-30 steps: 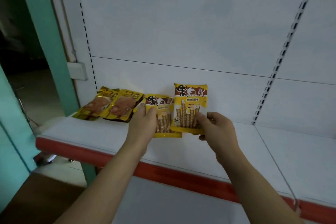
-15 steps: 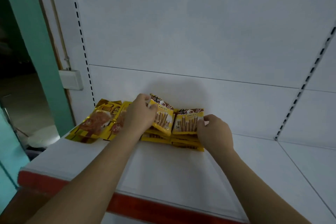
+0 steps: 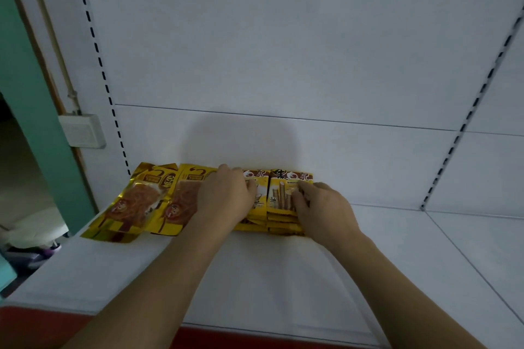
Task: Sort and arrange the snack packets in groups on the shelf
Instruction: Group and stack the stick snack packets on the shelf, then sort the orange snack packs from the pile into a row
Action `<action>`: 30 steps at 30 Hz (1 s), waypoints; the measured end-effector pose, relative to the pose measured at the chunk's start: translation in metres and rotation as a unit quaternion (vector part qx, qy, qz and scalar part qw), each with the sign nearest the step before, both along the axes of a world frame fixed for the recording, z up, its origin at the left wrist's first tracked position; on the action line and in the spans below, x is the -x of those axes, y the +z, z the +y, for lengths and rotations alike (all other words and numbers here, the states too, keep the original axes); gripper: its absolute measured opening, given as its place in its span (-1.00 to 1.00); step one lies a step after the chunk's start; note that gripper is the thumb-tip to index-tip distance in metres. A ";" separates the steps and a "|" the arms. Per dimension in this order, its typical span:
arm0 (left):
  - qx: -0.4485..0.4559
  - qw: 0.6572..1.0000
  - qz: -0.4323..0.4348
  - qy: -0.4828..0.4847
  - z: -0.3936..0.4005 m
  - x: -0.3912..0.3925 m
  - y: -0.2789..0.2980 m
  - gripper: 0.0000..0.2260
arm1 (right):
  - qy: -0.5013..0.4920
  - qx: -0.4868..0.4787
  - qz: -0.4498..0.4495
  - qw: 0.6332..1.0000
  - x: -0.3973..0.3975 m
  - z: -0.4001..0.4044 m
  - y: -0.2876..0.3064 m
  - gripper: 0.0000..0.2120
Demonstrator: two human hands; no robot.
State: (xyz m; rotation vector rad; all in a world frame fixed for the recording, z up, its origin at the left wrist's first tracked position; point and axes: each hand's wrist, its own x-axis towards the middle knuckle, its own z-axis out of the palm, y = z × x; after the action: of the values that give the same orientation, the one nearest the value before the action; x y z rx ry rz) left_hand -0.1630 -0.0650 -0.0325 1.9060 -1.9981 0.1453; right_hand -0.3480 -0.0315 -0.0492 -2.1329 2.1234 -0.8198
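Observation:
Two yellow wafer-roll packets lean on the back wall of the white shelf (image 3: 283, 278), each atop a small stack of the same kind. My left hand (image 3: 224, 197) lies over the left wafer-roll packet (image 3: 259, 187), fingers curled on its front and hiding most of it. My right hand (image 3: 321, 207) grips the right wafer-roll packet (image 3: 283, 193) at its right edge. To the left lie two golden meat-snack packets (image 3: 141, 198), overlapping and tilted against the wall; the nearer one (image 3: 184, 195) is partly under my left wrist.
The shelf has a red front edge (image 3: 255, 334). Slotted uprights run up the back panel at left (image 3: 113, 113) and right (image 3: 465, 127). A white switch box (image 3: 82, 130) sits on the wall beside a green door frame (image 3: 34, 110).
Both hands carried the two wafer-roll packets from mid-air back to the wall and set them down on the stacks. The camera moved closer to the shelf.

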 end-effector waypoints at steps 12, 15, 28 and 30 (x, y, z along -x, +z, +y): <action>0.104 0.989 0.033 -0.102 0.015 0.024 0.006 -0.56 | -0.046 0.000 0.110 0.993 0.014 0.035 0.016 -0.45; 0.108 0.982 0.046 -0.146 0.029 0.052 0.009 -0.54 | -0.063 0.004 0.130 0.990 0.030 0.053 0.020 -0.43; 0.121 0.939 0.100 -0.307 0.114 0.279 0.009 -0.55 | -0.203 -0.017 0.148 0.968 0.240 0.178 0.023 -0.40; 0.092 0.937 0.087 -0.325 0.133 0.328 0.010 -0.52 | -0.220 -0.018 0.150 0.964 0.285 0.200 0.022 -0.40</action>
State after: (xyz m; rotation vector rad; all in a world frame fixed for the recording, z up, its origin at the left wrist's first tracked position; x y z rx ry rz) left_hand -0.4906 0.0678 -0.0225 1.0306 -2.2744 -0.0157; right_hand -0.6325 0.1685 -0.0267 -1.8922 2.8020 -0.4868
